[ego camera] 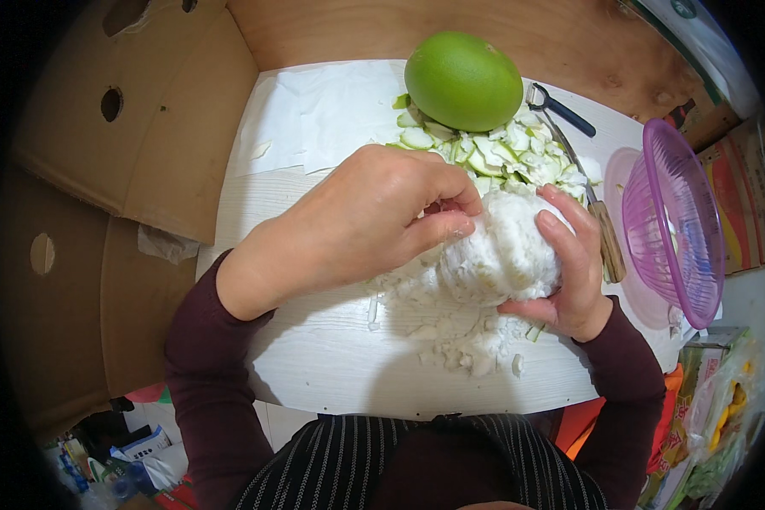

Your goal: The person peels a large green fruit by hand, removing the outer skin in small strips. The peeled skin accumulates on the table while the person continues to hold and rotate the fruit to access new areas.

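A peeled pomelo (507, 248), covered in white pith, is held above the pale wooden table (319, 357). My right hand (570, 255) cups it from the right, with the fingers spread over its upper side and the thumb below. At its upper left, my left hand (395, 204) pinches the pith between thumb and bent fingers. What lies inside that pinch is too small to tell. Behind the hands is a heap of green-and-white pomelo peel pieces (497, 153). On the far side of this heap rests a whole green pomelo (464, 81).
A black-handled peeler (564, 111) lies at the back right, near a wooden-handled knife (605, 242). To the right, a purple plastic basket (672, 223) stands tilted. White paper sheets (331, 115) cover the back left. Cardboard boxes (166, 140) wall the left side. Pith crumbs (472, 350) litter the front.
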